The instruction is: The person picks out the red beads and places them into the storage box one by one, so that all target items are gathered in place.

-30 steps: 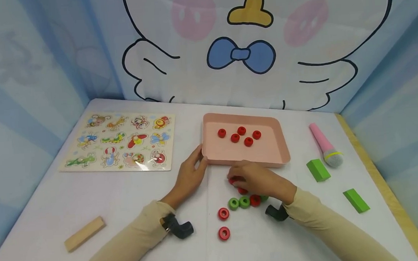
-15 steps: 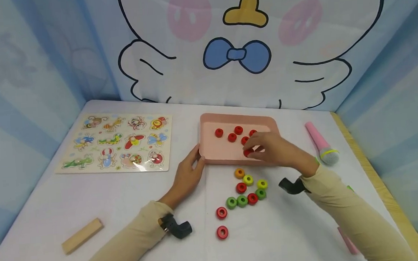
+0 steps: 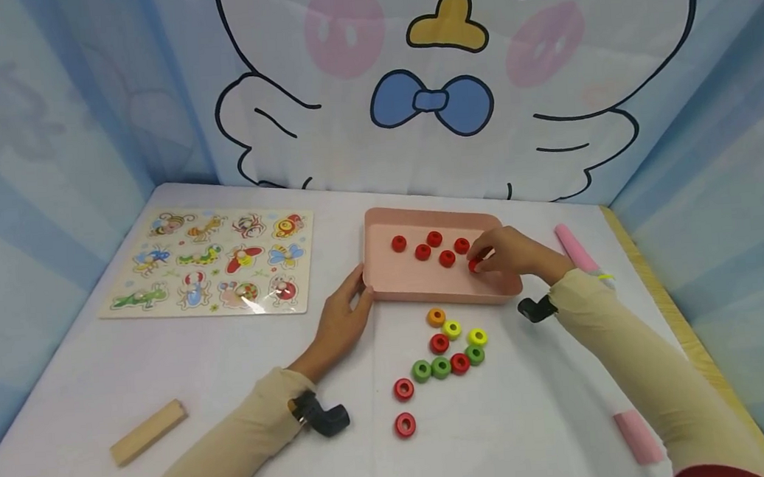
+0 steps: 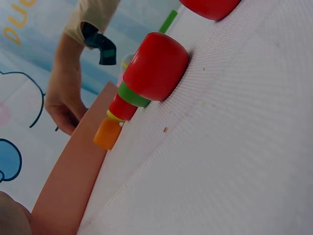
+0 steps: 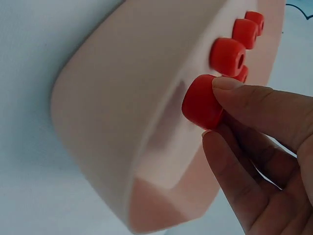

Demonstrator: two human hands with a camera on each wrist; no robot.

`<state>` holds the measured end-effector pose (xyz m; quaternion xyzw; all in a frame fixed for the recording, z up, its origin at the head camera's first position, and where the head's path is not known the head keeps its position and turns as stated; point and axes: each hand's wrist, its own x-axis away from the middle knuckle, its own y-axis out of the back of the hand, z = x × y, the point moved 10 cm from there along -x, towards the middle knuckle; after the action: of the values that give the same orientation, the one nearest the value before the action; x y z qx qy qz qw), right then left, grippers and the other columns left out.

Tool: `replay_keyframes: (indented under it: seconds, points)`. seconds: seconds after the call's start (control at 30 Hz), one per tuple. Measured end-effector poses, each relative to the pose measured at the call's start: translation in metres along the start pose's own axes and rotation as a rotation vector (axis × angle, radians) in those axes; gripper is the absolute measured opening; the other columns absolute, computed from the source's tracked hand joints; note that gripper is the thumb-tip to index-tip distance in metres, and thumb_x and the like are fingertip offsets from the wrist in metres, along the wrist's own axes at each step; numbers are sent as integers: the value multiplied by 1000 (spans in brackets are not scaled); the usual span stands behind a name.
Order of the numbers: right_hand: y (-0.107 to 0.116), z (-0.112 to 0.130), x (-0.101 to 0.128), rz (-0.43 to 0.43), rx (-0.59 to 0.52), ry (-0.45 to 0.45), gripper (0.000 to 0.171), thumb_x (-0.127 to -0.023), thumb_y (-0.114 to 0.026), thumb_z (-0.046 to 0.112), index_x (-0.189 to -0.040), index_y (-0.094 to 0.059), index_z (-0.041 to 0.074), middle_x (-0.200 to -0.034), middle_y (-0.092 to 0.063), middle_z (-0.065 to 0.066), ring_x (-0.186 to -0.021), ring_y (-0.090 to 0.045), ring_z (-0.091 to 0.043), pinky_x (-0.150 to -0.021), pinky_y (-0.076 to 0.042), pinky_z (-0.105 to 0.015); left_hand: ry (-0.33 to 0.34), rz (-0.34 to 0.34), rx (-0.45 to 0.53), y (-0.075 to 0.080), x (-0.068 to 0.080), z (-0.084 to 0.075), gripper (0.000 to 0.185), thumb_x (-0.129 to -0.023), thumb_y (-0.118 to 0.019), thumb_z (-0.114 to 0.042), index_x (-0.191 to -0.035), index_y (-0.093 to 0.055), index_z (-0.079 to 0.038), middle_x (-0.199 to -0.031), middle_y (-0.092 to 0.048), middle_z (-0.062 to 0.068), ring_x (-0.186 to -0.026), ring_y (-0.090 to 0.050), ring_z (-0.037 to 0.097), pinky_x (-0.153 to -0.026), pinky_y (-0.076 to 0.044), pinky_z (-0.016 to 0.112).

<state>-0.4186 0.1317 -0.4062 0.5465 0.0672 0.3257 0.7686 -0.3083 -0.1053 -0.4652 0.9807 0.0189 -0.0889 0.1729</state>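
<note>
My right hand (image 3: 514,253) pinches a red bead (image 5: 198,104) between thumb and fingertips, close over the right part of the pink tray (image 3: 384,274). Several red beads (image 3: 423,252) lie in the tray, to the left of the held one. At the tray's front left corner rests my left hand (image 3: 339,319), its extended fingers along the side and its thumb at the front wall. On the table before the tray are an orange bead (image 3: 436,317), yellow beads (image 3: 477,337), green beads (image 3: 421,371) and several more red beads (image 3: 405,424).
A picture board of insects (image 3: 204,262) lies at the back left, and a wooden block (image 3: 148,432) at the front left. To the right are a pink toy microphone (image 3: 574,247), partly behind the right sleeve, and a pink block (image 3: 637,436). A patterned curtain (image 3: 349,152) hangs behind the table.
My right hand has picked up a red bead from the table, carried it into the tray and moved toward the tray's right side. The left hand has stayed at the tray's corner.
</note>
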Motion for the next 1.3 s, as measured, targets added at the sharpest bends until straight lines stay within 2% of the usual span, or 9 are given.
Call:
replay_keyframes:
  seconds: [0.2, 0.43, 0.67, 0.83, 1.0, 1.17, 1.3]
  points:
    - [-7, -12, -6, 10, 7, -23, 21, -87, -74, 3, -108, -73, 4, -104, -69, -8, -99, -63, -26, -91, -55, -41, 4, 5, -2, 0, 1, -1, 56, -104, -49, -26, -153, -32, -7, -153, -39, 5, -139, -37, 15, -115, -28, 34]
    - [-8, -16, -5, 14, 4, -85, 24, -88, -74, 6, -111, -72, 5, -105, -67, -8, -99, -59, -27, -91, -54, -42, -12, 9, 0, 1, -1, -4, 55, -104, -49, -24, -153, -33, -6, -153, -39, 5, -139, -36, 15, -115, -28, 33]
    - [3, -6, 10, -53, -27, -119, 30, -89, -74, 12, -118, -70, 5, -116, -65, -13, -105, -56, -29, -91, -52, -44, -11, 10, -2, 1, -2, -5, 55, -104, -49, -23, -153, -33, -5, -152, -40, 6, -139, -37, 16, -115, -27, 32]
    - [2, 30, 33, -74, -47, 15, 33, -88, -74, 7, -119, -69, 3, -114, -65, -14, -104, -58, -30, -88, -55, -42, 1, 9, 1, 0, -1, -3, 54, -104, -49, -23, -153, -33, -5, -152, -41, 6, -139, -36, 16, -115, -27, 33]
    - [-12, 69, 56, -62, -46, 174, 30, -86, -76, 7, -115, -71, 5, -110, -67, -7, -102, -61, -26, -87, -56, -41, -3, 9, 1, 0, -1, -4, 55, -104, -49, -23, -153, -33, -5, -152, -40, 7, -139, -36, 16, -116, -26, 32]
    - [-45, 96, 66, 63, -84, 253, 33, -87, -76, 10, -119, -70, 9, -114, -66, -2, -103, -63, -22, -87, -56, -34, -7, 5, 5, 2, -1, -4, 55, -104, -48, -24, -153, -33, -5, -153, -39, 6, -139, -35, 15, -115, -26, 32]
    - [-68, 112, 70, 144, -67, 291, 33, -87, -77, 14, -119, -71, 11, -114, -65, 1, -102, -62, -19, -86, -56, -32, 4, 17, 6, 1, -1, -2, 56, -104, -47, -25, -154, -31, -6, -153, -38, 4, -140, -34, 14, -116, -26, 32]
